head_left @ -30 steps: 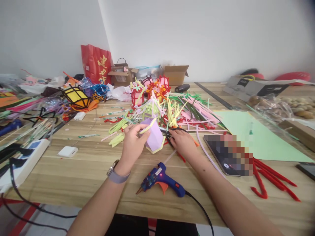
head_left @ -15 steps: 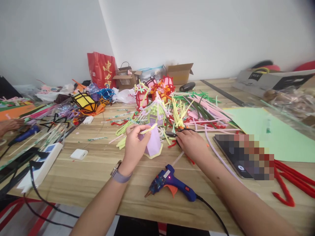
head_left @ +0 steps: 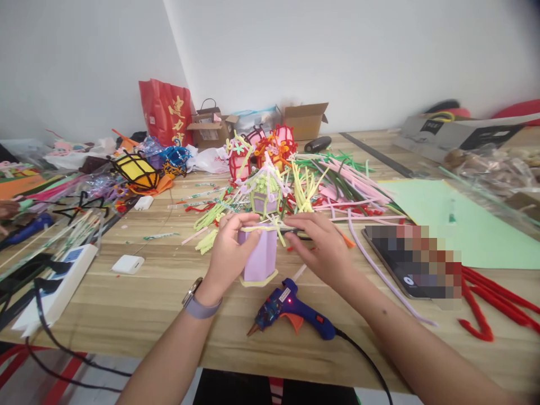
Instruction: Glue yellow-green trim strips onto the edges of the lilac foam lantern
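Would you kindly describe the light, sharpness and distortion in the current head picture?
In the head view, light is soft, without strong glare on the wall; mosaic blocks hide part of the phone; the glue gun and the lilac paper piece in the left hand read fairly clearly, while the plastic bag near the right edge looks smeared; the forearms look stretched, probably by a wide lens.

The purple hexagonal lantern body point(head_left: 260, 257) looks smooth and matt, its pale-yellow trim point(head_left: 259, 282) fuzzy. Hard blue plastic forms the glue gun point(head_left: 302, 310), its nozzle point(head_left: 252, 329) bare metal. The tabletop point(head_left: 160, 315) shows smooth wood grain; red pipe cleaners point(head_left: 498, 306) look plush, the carrier bag point(head_left: 162, 112) slightly glossy, the open box point(head_left: 304, 122) matt cardboard.
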Tool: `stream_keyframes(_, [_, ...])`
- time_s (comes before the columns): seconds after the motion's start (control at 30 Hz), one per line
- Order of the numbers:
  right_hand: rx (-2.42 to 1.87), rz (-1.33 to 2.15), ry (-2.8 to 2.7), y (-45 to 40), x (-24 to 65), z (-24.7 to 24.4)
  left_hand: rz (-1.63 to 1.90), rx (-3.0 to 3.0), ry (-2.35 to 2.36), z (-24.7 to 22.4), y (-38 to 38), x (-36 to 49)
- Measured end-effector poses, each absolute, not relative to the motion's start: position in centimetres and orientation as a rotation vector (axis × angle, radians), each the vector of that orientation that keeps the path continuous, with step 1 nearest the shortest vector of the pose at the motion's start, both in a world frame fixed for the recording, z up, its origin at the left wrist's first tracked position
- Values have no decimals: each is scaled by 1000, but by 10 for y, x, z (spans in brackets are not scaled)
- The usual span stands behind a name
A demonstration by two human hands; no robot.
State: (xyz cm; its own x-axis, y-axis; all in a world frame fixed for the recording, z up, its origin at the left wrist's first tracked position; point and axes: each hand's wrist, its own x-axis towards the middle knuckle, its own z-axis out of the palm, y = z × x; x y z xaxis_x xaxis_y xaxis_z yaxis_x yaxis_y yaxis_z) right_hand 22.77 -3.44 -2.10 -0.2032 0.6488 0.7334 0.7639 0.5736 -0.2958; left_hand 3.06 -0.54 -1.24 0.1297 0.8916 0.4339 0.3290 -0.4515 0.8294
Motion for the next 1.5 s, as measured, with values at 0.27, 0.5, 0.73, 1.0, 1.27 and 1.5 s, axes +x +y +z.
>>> stream_keyframes(0.27, [-1041,50,-1947,-45,209,-14,1202,2110,973,-9,-16,33])
stream_keyframes(0.5, [-1013,99,-1924,-47,208,-17,1172,2250,882,-7,-16,32])
stream_keyframes(0.73, [-995,216,-1948,-45,215,-14,1076,2314,720,-2,-8,17])
stream_keyframes(1.0, [-885,242,-1978,-46,214,-13,1031,2178,573,-4,2,9])
stream_keyframes(1.27, [-869,103,-1982,-48,215,-13,1036,2273,543,-5,-3,7])
stream_keyframes(1.5, [-961,-267,-1948,-52,212,-14,1104,2340,656,-3,-15,16])
